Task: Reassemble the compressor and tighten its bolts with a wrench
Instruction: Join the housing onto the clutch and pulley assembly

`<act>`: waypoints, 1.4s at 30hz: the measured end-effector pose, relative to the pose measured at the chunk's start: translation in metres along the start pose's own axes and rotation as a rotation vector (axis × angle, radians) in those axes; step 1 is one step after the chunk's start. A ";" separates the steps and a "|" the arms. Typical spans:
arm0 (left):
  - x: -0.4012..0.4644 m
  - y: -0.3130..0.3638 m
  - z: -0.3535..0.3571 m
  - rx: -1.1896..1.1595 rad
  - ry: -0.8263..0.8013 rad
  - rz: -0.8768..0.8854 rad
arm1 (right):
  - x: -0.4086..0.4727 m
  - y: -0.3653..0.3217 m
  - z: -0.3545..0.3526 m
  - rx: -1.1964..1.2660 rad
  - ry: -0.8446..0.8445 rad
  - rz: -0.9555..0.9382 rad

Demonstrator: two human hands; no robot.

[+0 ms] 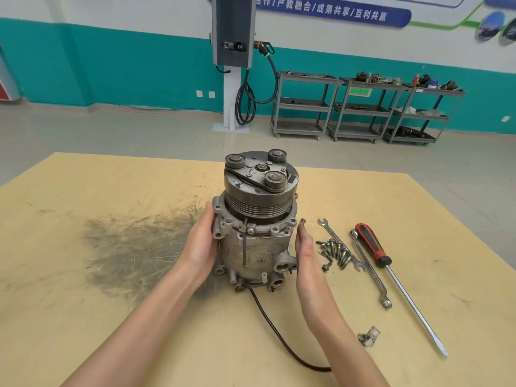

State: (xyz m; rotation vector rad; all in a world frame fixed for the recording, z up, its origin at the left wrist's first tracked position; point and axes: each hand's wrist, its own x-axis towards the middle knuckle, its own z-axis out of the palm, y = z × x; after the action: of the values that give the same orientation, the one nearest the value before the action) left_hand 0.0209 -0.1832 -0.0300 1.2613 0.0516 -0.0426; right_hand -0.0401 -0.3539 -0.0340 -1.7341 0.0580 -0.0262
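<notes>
Both forearms reach up from the bottom edge toward the compressor (257,219), which stands upright on the tan board (83,303) with its pulley end on top and its long axis vertical. A black lead (279,336) trails from its base toward the camera.

The left hand (199,241) lies flat against the housing's left flank, fingers straight and together, touching the metal. The right hand (304,250) stands just beside the right flank with its fingers straight and together; whether it touches the casing cannot be told. A single bolt (302,221) shows at its fingertips, but whether they hold it is not clear.

What the coming move seems to turn on lies to the right. The loose bolts (335,254) sit in a heap just beyond the right hand, with the open-end wrench (339,244) running through them, then the ring wrench (370,269) and the red-handled screwdriver (391,275), all angled away from the compressor. The right hand is clearly nearer these; the left is well apart, screened by the body. A small fitting (369,336) lies near the right forearm. Judging by the heap, the bolts are not yet fitted.
</notes>
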 end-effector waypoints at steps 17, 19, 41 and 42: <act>0.010 0.036 -0.019 0.570 -0.336 0.356 | -0.055 0.044 -0.041 -1.230 0.016 -0.523; 0.010 0.036 -0.020 0.557 -0.328 0.386 | -0.044 0.038 -0.049 -1.198 0.028 -0.465; -0.005 0.036 -0.016 0.556 -0.179 0.364 | 0.077 -0.110 -0.026 -0.235 -0.378 -0.465; -0.002 0.038 -0.016 0.561 -0.195 0.363 | 0.077 -0.105 -0.025 -0.192 -0.364 -0.462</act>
State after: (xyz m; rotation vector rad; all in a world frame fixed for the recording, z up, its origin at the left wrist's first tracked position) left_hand 0.0210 -0.1562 0.0014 1.8030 -0.3813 0.1428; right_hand 0.0379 -0.3655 0.0723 -1.8854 -0.6252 -0.0450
